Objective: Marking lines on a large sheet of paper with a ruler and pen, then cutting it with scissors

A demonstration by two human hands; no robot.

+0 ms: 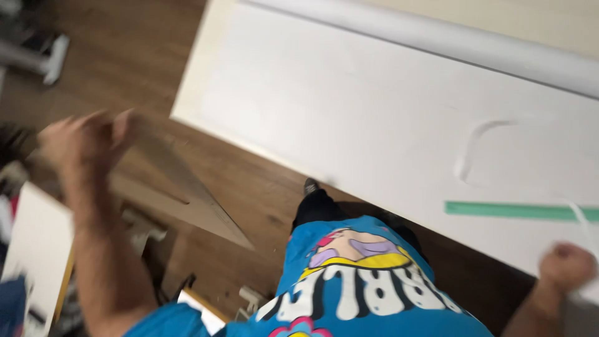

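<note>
Two hands are up at the same moment, far apart from each other. The left hand (84,140) is raised at the left of the view, blurred, with its fingers curled around the upper end of a thin brown board (187,187). The board is flat, pale brown like cardboard or thin wood, and it narrows to a point that hangs low over the wooden floor (249,187), slanting down and to the right from the hand. The right hand (566,267) is at the lower right corner, closed into a fist on the near edge of a large white panel (374,118). A thin white strip seems to run up from the fist, but whether the hand grips it cannot be told.

The white panel lies across the upper right of the view, smooth and matte, with a shallow curved groove pressed into it near its right end. A green strip (518,211) lies flat on it, just above the right hand. No open box or bin shows clearly. A white slab (37,243) stands at the lower left, with blurred clutter beside it.
</note>
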